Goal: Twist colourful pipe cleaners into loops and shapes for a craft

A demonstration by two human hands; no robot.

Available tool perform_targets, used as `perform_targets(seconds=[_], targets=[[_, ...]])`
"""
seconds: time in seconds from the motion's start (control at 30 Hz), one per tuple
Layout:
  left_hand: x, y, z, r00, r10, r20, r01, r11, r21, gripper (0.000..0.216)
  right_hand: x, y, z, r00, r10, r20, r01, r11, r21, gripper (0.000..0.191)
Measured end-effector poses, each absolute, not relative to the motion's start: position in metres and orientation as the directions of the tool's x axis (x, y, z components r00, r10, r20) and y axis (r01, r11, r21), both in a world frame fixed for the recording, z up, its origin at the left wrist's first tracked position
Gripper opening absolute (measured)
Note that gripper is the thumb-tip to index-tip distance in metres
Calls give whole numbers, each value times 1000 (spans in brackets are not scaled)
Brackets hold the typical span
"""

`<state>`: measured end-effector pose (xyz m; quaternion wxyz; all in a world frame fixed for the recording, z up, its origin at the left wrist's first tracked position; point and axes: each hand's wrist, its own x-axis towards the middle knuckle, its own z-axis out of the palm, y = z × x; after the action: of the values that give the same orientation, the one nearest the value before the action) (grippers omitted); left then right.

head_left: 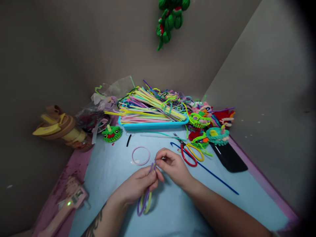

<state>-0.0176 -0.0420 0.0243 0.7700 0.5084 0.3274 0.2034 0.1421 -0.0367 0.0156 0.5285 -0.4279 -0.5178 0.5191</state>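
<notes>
- Grey walls (138,59) meet behind our pale blue table (108,184); taking our hands as the centre of the dial, the blue tray (153,126) of fuzzy sticks sits at 12 o'clock.
- Our left grip (140,186) is clamped on the purple strand (138,208) and the yellow strand (149,200), thumb over fingers; both bend into loops that hang below the hand towards 6 o'clock.
- Our right grip (170,164) has thumb and forefinger together at the purple strand's upper end, just above the left thumb at 1 o'clock. Whether they pinch the yellow end too, we cannot tell.
- We judge this to be fine work on the ends, so we do well to pinch close below the tips, hold them level and let the left thumb carry the tension.
- Small, even turns should suit the strands better than a hard pull, which could kink them or let one loop slip longer.
- We keep the loops free of our left wrist.
- Nearby, the lilac ring (149,154) lies flat at 10 o'clock, the scissors (184,144) at 2 and the blue hook (209,171) at 3.
- We mind the glue gun (64,214) at 8 o'clock: its green light glows, so its nozzle may be hot.
</notes>
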Motion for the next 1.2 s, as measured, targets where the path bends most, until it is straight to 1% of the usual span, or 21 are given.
perform_targets(seconds=[0.17,0.3,0.43,0.57,0.67,0.77,0.87,1.1,1.2], targets=[[-17,-42,24,669,678,-306,-24,431,902,42,141,-38,17,-115,990,76,-123,61,-990,13],[-17,-43,23,659,683,-314,-40,449,893,43,138,-39,17,-184,982,45,-177,12,-984,16],[-17,-44,22,678,671,-300,-49,449,892,39,137,-39,14,-139,989,55,-153,34,-988,15],[-17,-45,20,702,645,-301,-74,486,871,38,139,-37,10,-171,983,70,-177,39,-983,12],[-17,-45,19,703,644,-300,-83,494,866,38,140,-37,12,-175,979,102,-155,74,-985,12],[-17,-45,19,697,647,-309,-66,487,871,39,140,-38,15,-246,967,61,-147,25,-989,17],[-16,-44,20,686,645,-336,-37,493,869,42,139,-40,18,-312,950,6,-176,-52,-983,20],[-14,-44,22,674,647,-356,-32,507,861,44,137,-40,14,-343,938,-55,-263,-152,-953,22],[-14,-44,22,674,647,-356,-68,535,842,42,137,-40,9,-299,954,-34,-281,-122,-952,18]])
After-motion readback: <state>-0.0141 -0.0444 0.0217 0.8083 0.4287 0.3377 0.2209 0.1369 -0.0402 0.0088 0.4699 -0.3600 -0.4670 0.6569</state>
